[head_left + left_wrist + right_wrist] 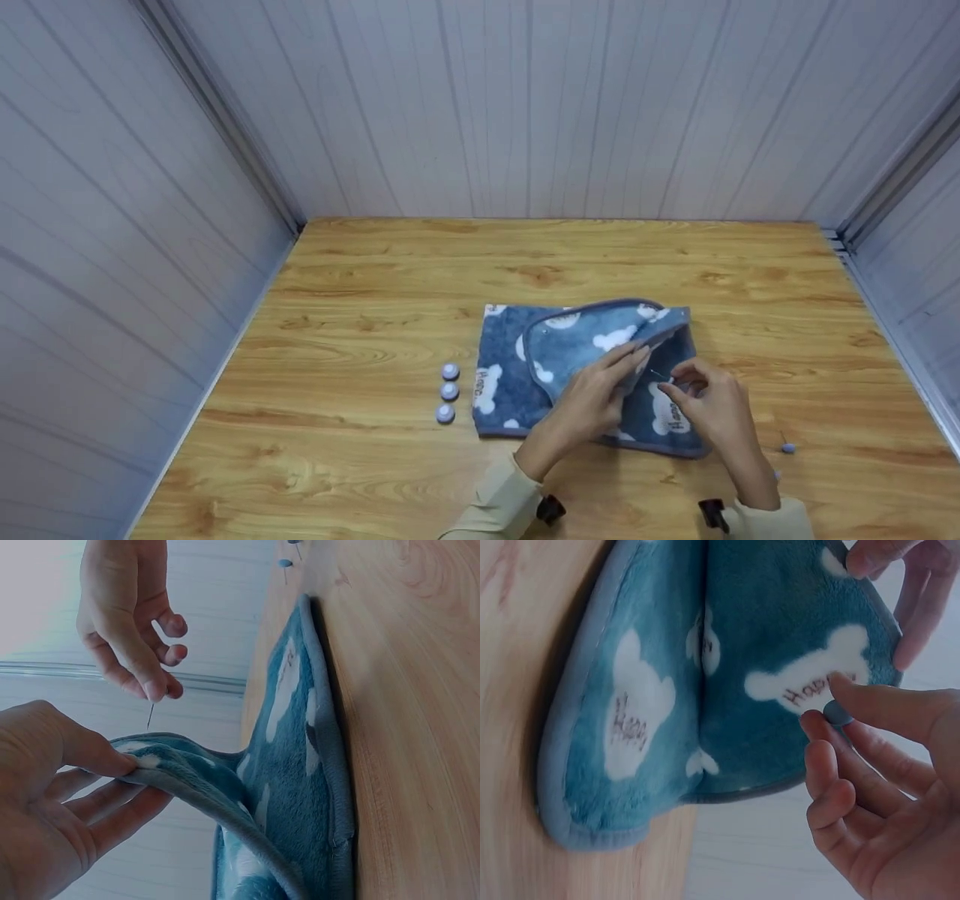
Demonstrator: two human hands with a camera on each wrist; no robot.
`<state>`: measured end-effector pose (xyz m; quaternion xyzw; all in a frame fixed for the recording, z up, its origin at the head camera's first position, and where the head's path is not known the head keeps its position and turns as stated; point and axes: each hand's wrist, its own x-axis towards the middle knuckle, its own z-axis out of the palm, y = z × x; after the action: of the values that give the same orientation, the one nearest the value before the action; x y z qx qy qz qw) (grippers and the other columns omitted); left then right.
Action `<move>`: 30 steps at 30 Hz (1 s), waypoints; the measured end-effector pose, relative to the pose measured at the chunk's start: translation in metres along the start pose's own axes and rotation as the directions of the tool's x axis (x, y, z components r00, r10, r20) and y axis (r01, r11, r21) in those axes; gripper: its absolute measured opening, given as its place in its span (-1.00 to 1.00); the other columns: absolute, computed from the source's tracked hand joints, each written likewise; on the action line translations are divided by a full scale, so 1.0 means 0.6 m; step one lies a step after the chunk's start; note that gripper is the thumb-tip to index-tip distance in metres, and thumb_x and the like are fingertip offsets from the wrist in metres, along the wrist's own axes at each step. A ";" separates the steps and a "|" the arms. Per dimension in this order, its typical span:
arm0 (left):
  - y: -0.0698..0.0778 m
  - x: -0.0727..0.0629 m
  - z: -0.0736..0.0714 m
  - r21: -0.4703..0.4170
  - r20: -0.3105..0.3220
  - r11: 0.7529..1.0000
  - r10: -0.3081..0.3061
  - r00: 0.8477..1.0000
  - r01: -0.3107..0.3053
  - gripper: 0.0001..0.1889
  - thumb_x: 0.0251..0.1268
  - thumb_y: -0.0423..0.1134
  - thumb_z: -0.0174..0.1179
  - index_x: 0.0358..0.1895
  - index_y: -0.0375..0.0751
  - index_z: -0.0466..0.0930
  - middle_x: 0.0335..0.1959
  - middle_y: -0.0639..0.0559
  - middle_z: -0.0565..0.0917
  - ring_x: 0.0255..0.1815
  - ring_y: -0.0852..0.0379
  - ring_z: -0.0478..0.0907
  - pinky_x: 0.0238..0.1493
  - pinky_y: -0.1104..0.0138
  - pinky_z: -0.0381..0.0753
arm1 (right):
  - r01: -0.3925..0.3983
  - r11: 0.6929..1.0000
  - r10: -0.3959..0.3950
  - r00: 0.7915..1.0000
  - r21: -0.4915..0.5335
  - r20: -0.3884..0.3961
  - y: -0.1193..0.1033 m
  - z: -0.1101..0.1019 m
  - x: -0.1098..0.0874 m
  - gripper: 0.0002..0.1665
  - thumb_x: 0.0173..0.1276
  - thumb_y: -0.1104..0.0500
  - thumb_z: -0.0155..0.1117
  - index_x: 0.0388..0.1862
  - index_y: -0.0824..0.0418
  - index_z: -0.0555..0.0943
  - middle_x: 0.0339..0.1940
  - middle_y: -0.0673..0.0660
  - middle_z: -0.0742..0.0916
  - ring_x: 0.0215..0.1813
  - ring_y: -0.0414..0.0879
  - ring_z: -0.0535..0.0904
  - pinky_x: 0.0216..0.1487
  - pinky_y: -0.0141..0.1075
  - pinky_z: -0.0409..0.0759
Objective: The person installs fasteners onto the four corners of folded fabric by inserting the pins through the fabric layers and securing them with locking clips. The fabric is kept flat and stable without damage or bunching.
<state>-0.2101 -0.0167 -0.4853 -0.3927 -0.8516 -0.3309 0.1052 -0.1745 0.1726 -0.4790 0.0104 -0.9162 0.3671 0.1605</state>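
A blue fleece blanket [504, 352] with white bear prints and grey edging lies folded on the table, its top layer lifted and turned back. My left hand [589, 397] pinches the raised edge between thumb and fingers, as the left wrist view shows. Thumb and fingertips of my right hand [711, 401] pinch a pin by its round blue head [838, 713]. Its thin needle [150, 717] points down toward the raised edge, just above the cloth near the left fingertips in the left wrist view.
Three pale round caps [449, 391] stand in a row left of the blanket. On the wooden table [360, 285], a round-headed pin [788, 448] lies right of the blanket, with another [778, 475] partly hidden by the right wrist. Panelled walls [525, 112] enclose the back and sides.
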 end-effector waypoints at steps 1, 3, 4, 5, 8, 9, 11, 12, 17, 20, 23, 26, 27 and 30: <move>-0.001 0.000 0.001 0.003 0.000 1.000 0.004 1.000 -0.004 -0.39 0.26 -0.48 0.11 0.39 -0.10 0.29 0.37 0.01 0.33 0.16 0.10 0.47 -0.07 0.47 0.47 | 0.004 1.000 -0.004 1.000 0.004 0.000 -0.001 0.002 0.001 -0.82 0.03 0.30 0.50 -0.40 0.23 0.65 -0.48 0.06 0.69 -0.47 -0.14 0.54 -0.45 -0.40 0.48; -0.001 0.000 0.001 0.006 0.006 1.000 0.009 1.000 -0.009 -0.39 0.26 -0.48 0.11 0.39 -0.11 0.28 0.37 -0.01 0.33 0.12 0.11 0.50 -0.14 0.50 0.45 | 0.015 1.000 -0.015 1.000 0.007 -0.002 -0.003 0.006 0.002 -0.82 0.02 0.30 0.50 -0.40 0.23 0.65 -0.48 0.06 0.69 -0.48 -0.13 0.55 -0.45 -0.40 0.48; -0.001 0.000 0.001 0.004 0.009 1.000 0.012 1.000 -0.012 -0.39 0.25 -0.49 0.10 0.39 -0.11 0.28 0.37 -0.02 0.33 0.09 0.12 0.51 -0.19 0.52 0.42 | 0.020 1.000 -0.020 1.000 0.008 -0.004 -0.003 0.008 0.003 -0.82 0.02 0.31 0.50 -0.40 0.23 0.65 -0.48 0.05 0.69 -0.48 -0.13 0.55 -0.45 -0.40 0.48; -0.001 0.000 0.001 0.004 0.014 1.000 0.013 1.000 -0.013 -0.38 0.25 -0.51 0.10 0.40 -0.12 0.27 0.37 -0.03 0.33 0.05 0.13 0.53 -0.24 0.54 0.39 | 0.025 1.000 -0.025 1.000 0.009 -0.008 -0.004 0.010 0.004 -0.82 0.01 0.31 0.50 -0.40 0.24 0.65 -0.49 0.05 0.69 -0.48 -0.13 0.56 -0.44 -0.40 0.49; 0.000 0.000 -0.002 0.005 0.026 1.000 0.013 1.000 -0.013 -0.36 0.22 -0.54 0.09 0.40 -0.12 0.27 0.37 -0.04 0.33 -0.07 0.17 0.54 -0.36 0.54 0.29 | 0.031 0.999 -0.031 0.999 0.009 -0.016 -0.006 0.013 0.005 -0.82 0.01 0.31 0.51 -0.41 0.24 0.65 -0.50 0.05 0.69 -0.48 -0.12 0.56 -0.45 -0.41 0.48; 0.000 0.000 -0.002 0.006 0.031 1.000 0.014 0.999 -0.014 -0.35 0.21 -0.55 0.08 0.40 -0.12 0.26 0.37 -0.03 0.33 -0.11 0.18 0.54 -0.38 0.53 0.26 | 0.030 0.999 -0.030 0.999 0.014 -0.016 -0.007 0.014 0.006 -0.82 0.01 0.31 0.51 -0.41 0.24 0.65 -0.50 0.05 0.69 -0.48 -0.12 0.57 -0.45 -0.41 0.48; -0.001 0.000 -0.002 0.007 0.034 1.000 0.016 0.999 -0.016 -0.34 0.21 -0.55 0.08 0.40 -0.11 0.26 0.37 -0.02 0.32 -0.16 0.20 0.53 -0.39 0.53 0.25 | 0.028 0.999 -0.028 1.000 0.021 -0.014 -0.008 0.015 0.006 -0.82 0.02 0.31 0.50 -0.40 0.24 0.65 -0.49 0.06 0.69 -0.48 -0.11 0.57 -0.46 -0.41 0.48; -0.001 0.000 -0.002 0.007 0.035 1.000 0.017 0.999 -0.017 -0.34 0.21 -0.55 0.08 0.40 -0.11 0.26 0.37 -0.01 0.32 -0.18 0.21 0.52 -0.40 0.53 0.25 | 0.026 0.999 -0.026 1.000 0.024 -0.012 -0.008 0.015 0.006 -0.83 0.03 0.31 0.50 -0.40 0.24 0.65 -0.49 0.06 0.69 -0.48 -0.10 0.57 -0.47 -0.42 0.48; -0.002 0.000 -0.002 -0.004 0.033 1.000 0.030 0.999 -0.030 -0.35 0.22 -0.55 0.07 0.41 -0.12 0.25 0.38 -0.01 0.30 -0.32 0.24 0.45 -0.41 0.54 0.23 | 0.027 0.999 -0.027 1.000 0.031 -0.007 -0.010 0.017 0.008 -0.83 0.04 0.30 0.49 -0.38 0.26 0.65 -0.48 0.07 0.70 -0.48 -0.10 0.58 -0.47 -0.41 0.49; -0.002 0.000 -0.003 0.000 0.030 0.999 0.039 0.999 -0.039 -0.35 0.22 -0.56 0.06 0.40 -0.13 0.26 0.38 0.01 0.30 -0.31 0.25 0.44 -0.41 0.54 0.24 | 0.031 0.999 -0.030 0.999 0.029 -0.011 -0.010 0.018 0.009 -0.83 0.04 0.30 0.49 -0.38 0.26 0.65 -0.48 0.06 0.70 -0.48 -0.12 0.57 -0.46 -0.41 0.49; -0.001 0.001 -0.004 0.006 0.036 0.999 0.040 0.999 -0.040 -0.35 0.20 -0.56 0.06 0.40 -0.12 0.27 0.38 0.02 0.31 -0.23 0.24 0.46 -0.40 0.53 0.24 | 0.032 0.999 -0.032 0.999 0.030 -0.014 -0.011 0.018 0.009 -0.83 0.04 0.30 0.49 -0.39 0.26 0.66 -0.48 0.05 0.70 -0.47 -0.12 0.57 -0.44 -0.40 0.48; 0.001 0.002 -0.004 -0.002 0.057 1.000 0.030 0.998 -0.030 -0.32 0.18 -0.57 0.06 0.41 -0.11 0.25 0.39 0.03 0.30 -0.19 0.23 0.45 -0.41 0.53 0.24 | 0.033 0.999 -0.032 0.999 0.031 -0.014 -0.012 0.019 0.010 -0.83 0.03 0.32 0.49 -0.39 0.26 0.66 -0.47 0.05 0.70 -0.45 -0.11 0.57 -0.43 -0.40 0.49; 0.002 0.002 -0.004 -0.009 0.066 1.000 0.026 0.998 -0.026 -0.32 0.18 -0.57 0.06 0.41 -0.11 0.24 0.39 0.02 0.29 -0.19 0.22 0.45 -0.40 0.53 0.23 | 0.035 0.999 -0.035 0.999 0.031 -0.016 -0.012 0.020 0.010 -0.83 0.03 0.33 0.49 -0.39 0.26 0.66 -0.47 0.06 0.71 -0.45 -0.11 0.58 -0.42 -0.38 0.49; 0.004 0.002 -0.003 -0.026 0.089 0.999 0.020 0.996 -0.018 -0.32 0.20 -0.56 0.06 0.42 -0.12 0.22 0.41 0.03 0.27 -0.12 0.23 0.47 -0.37 0.55 0.24 | 0.047 0.998 -0.046 0.999 0.034 -0.022 -0.011 0.022 0.012 -0.82 0.01 0.37 0.49 -0.39 0.26 0.67 -0.47 0.06 0.71 -0.43 -0.08 0.59 -0.40 -0.31 0.53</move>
<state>-0.2089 -0.0160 -0.4825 -0.4166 -0.8474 -0.3227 0.0651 -0.1840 0.1592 -0.4814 0.0306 -0.9073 0.3793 0.1786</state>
